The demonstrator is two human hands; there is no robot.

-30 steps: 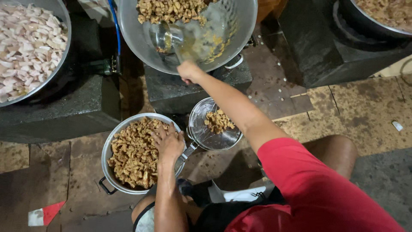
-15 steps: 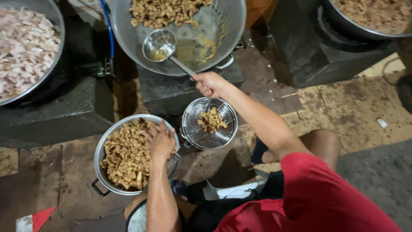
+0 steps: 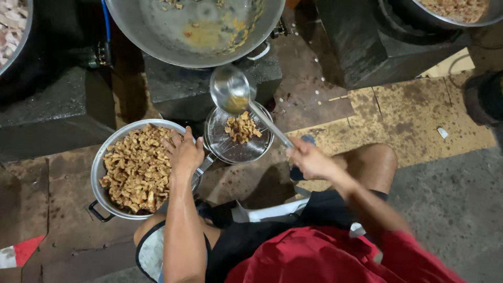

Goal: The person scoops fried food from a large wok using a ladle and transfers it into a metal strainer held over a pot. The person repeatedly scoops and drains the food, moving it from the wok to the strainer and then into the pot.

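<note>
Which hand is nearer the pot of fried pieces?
Left. The left hand rests on the pot of fried pieces at its rim; the right hand is off to the side, holding the ladle.

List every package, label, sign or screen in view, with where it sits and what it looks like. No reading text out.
None can be seen: no package, label, sign or screen.
Nearest candidate: a small white scrap lying on the floor at right, flat, too small to tell what it is.
Also a red and white triangular piece at the lower left edge, flat on the floor; kind unclear.
</note>
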